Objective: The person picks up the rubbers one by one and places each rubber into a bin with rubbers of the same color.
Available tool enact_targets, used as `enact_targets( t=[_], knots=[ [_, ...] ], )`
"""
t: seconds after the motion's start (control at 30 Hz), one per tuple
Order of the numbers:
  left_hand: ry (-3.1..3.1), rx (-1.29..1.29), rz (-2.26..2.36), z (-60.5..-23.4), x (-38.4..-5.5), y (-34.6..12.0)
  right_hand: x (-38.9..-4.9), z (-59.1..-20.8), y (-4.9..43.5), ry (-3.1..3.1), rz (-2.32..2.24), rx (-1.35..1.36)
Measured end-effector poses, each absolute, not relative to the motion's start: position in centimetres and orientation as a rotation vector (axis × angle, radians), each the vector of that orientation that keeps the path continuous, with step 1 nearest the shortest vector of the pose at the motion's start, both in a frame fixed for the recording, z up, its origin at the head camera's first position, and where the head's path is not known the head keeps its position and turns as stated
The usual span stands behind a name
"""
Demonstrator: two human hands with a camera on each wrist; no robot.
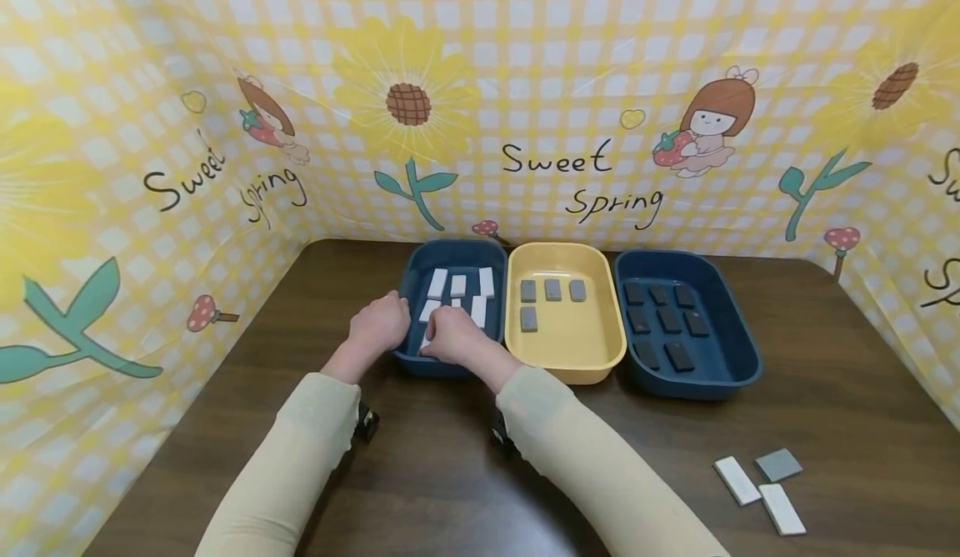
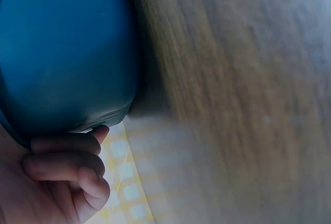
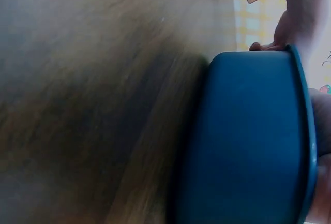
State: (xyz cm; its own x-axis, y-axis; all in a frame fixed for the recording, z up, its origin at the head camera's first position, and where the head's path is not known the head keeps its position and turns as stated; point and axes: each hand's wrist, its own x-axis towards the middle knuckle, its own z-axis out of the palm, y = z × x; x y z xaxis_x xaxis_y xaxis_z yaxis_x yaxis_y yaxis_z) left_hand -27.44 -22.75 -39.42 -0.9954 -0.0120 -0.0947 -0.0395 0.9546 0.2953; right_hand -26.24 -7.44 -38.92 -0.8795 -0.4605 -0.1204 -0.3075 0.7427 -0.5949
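Observation:
My left hand (image 1: 381, 322) grips the left side of the left blue tray (image 1: 442, 368). In the left wrist view its curled fingers (image 2: 64, 164) lie against the tray's outer wall. My right hand (image 1: 454, 336) reaches over the front of the same tray and pinches a white tile (image 1: 425, 343) near the front left corner, mostly hidden by the fingers. Several other white tiles (image 1: 486, 283) lie in rows in that tray. From the right wrist view, the tray's wall (image 3: 243, 136) covers most of the right hand (image 3: 323, 125).
A yellow tray (image 1: 570, 357) holding several grey tiles (image 1: 552, 289) stands beside the left tray. Right of it, another blue tray (image 1: 723, 365) holds several black tiles (image 1: 667, 318). Two white tiles (image 1: 782, 509) and a grey tile (image 1: 778, 464) lie on the brown table (image 1: 420, 474) at front right.

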Motion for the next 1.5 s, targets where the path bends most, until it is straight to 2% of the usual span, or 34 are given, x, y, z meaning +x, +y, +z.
enact_targets(
  t=[0.53, 1.1, 1.5],
  knots=[
    [2.975, -0.057, 0.533, -39.1, -27.5, -21.8, -27.8, -39.4, -7.3, 2.671, -0.7, -0.655],
    [2.946, -0.072, 0.534, -39.5, -27.7, -22.2, -27.5, -39.5, -7.3, 2.658, -0.743, -0.658],
    [2.939, -0.083, 0.457, -39.0, -27.3, -22.4, -27.0, -38.3, -5.7, 2.778, -0.498, -0.795]
  ],
)
